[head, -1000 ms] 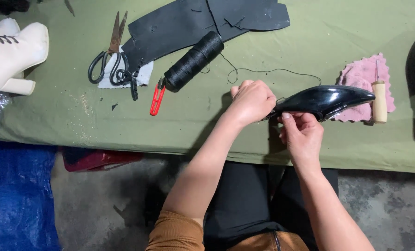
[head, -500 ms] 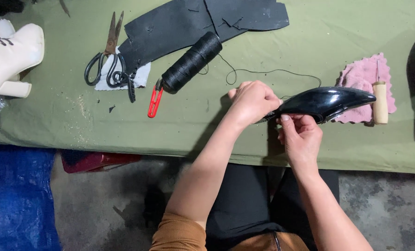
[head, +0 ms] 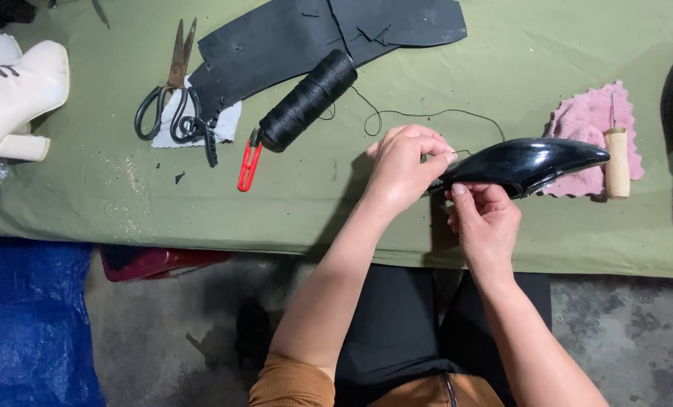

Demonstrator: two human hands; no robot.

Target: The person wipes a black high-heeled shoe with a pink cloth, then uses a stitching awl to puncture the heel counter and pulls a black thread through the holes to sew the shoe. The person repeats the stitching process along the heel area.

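Left hand [head: 404,169] pinching black thread [head: 427,114] at glossy black shoe [head: 528,162], right hand [head: 487,226] gripping shoe at 6 o'clock, thread spool [head: 306,102] at 10 o'clock on green bench [head: 125,188]

pkgs: none | labels: none | signs: none | screens: none in view

One head-worn view — looking steeply down, close over the table [head: 163,203], its near edge and the floor [head: 186,332] just below the grip.
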